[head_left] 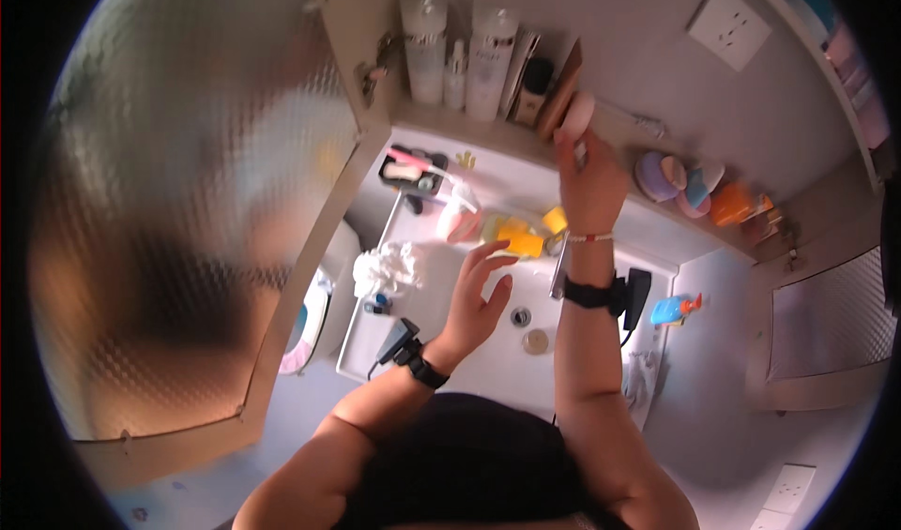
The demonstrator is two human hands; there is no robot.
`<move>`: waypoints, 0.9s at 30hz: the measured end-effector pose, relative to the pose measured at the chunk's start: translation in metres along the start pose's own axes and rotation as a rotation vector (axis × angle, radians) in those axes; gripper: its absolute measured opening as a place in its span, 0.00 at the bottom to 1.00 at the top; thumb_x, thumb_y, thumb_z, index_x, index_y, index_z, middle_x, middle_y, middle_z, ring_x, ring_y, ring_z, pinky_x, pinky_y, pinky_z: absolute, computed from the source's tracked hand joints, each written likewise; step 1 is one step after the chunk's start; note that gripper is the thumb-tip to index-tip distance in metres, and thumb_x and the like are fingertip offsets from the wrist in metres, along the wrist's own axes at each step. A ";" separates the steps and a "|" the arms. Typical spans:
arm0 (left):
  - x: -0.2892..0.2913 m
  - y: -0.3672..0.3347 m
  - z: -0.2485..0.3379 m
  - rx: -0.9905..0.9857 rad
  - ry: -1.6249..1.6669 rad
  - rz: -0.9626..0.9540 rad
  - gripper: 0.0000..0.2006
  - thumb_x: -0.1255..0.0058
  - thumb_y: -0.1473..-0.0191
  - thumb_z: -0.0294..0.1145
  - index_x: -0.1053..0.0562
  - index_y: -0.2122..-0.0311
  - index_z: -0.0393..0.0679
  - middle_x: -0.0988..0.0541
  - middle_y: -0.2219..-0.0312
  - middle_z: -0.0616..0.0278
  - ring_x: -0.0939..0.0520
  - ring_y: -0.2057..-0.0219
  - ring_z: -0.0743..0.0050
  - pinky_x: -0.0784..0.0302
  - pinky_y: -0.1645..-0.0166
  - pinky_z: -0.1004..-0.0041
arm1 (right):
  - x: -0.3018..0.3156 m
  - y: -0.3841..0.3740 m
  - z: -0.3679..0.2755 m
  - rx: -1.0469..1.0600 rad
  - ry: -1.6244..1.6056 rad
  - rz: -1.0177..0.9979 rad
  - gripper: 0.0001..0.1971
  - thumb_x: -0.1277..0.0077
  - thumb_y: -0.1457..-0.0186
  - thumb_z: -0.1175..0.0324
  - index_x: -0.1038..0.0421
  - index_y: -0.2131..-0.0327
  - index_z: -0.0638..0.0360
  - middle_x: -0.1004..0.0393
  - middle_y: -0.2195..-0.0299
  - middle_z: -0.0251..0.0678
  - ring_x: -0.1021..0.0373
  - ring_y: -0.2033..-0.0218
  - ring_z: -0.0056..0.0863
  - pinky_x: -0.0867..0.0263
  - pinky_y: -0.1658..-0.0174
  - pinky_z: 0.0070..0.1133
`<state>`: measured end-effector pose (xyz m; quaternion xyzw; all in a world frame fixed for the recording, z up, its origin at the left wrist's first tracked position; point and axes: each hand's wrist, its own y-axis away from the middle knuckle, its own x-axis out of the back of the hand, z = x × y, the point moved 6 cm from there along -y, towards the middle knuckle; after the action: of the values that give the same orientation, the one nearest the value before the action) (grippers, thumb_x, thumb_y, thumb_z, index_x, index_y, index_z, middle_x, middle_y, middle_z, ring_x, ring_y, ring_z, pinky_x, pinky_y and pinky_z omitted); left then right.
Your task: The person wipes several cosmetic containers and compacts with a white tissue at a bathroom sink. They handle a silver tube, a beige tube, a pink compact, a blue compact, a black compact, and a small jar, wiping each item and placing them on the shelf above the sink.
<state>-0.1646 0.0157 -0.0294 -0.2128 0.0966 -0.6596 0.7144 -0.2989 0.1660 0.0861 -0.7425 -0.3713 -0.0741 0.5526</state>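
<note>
My right hand (591, 178) reaches up to the cabinet shelf (441, 127), its fingers closed on a small pale pink rounded item (579, 114) whose kind I cannot make out. Right beside that item, a flat brown panel-like thing (565, 89) leans on the shelf. A foundation bottle (532, 92) with a black cap stands to its left, then two tall clear bottles (492, 66) with a slim small bottle (455, 75) between them. Over the white sink (432, 342) hovers my left hand (481, 300), fingers apart and empty, near a yellow sponge-like piece (521, 239).
An open cabinet door with textured glass (188, 249) fills the left side. Rightward on the shelf sit a purple jar (657, 175) and an orange container (737, 204). A blue pump bottle (671, 310), white mesh puff (389, 269) and black soap dish (413, 169) surround the basin.
</note>
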 end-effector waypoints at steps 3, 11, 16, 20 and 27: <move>0.012 0.021 -0.016 0.039 -0.071 0.010 0.15 0.47 0.45 0.20 0.26 0.52 0.41 0.27 0.46 0.53 0.28 0.43 0.50 0.33 0.39 0.61 | 0.015 0.010 -0.007 0.063 -0.135 0.132 0.17 0.42 0.41 0.58 0.23 0.55 0.60 0.24 0.71 0.39 0.27 0.73 0.36 0.30 0.67 0.29; 0.066 0.108 -0.076 0.197 -0.486 0.170 0.12 0.41 0.51 0.22 0.28 0.60 0.42 0.25 0.62 0.54 0.24 0.56 0.48 0.27 0.51 0.58 | -0.061 0.174 -0.069 -0.006 -0.750 -0.653 0.08 0.45 0.42 0.72 0.24 0.58 0.58 0.23 0.66 0.39 0.26 0.68 0.37 0.29 0.64 0.29; 0.118 0.156 -0.108 0.276 -0.516 0.427 0.16 0.44 0.53 0.17 0.33 0.58 0.39 0.29 0.64 0.53 0.24 0.62 0.56 0.27 0.56 0.63 | -0.110 0.272 -0.086 0.091 -0.711 -0.912 0.19 0.40 0.48 0.73 0.29 0.51 0.57 0.24 0.63 0.37 0.25 0.66 0.36 0.28 0.62 0.30; 0.154 0.178 -0.137 0.427 -0.488 0.621 0.28 0.47 0.55 0.15 0.38 0.47 0.38 0.35 0.54 0.52 0.25 0.60 0.63 0.25 0.56 0.66 | -0.133 0.324 -0.092 0.149 -0.621 -1.016 0.27 0.38 0.50 0.71 0.35 0.45 0.55 0.26 0.56 0.39 0.25 0.60 0.40 0.27 0.56 0.32; 0.159 0.166 -0.135 0.322 -0.717 0.420 0.31 0.42 0.57 0.18 0.34 0.44 0.44 0.34 0.49 0.47 0.26 0.51 0.48 0.26 0.48 0.58 | -0.148 0.330 -0.114 0.262 -0.515 -1.082 0.27 0.45 0.46 0.72 0.35 0.42 0.45 0.29 0.55 0.40 0.24 0.59 0.44 0.25 0.57 0.36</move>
<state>-0.0540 -0.1577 -0.1986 -0.2898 -0.2200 -0.3915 0.8452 -0.1610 -0.0410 -0.2008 -0.3684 -0.8234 -0.1161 0.4157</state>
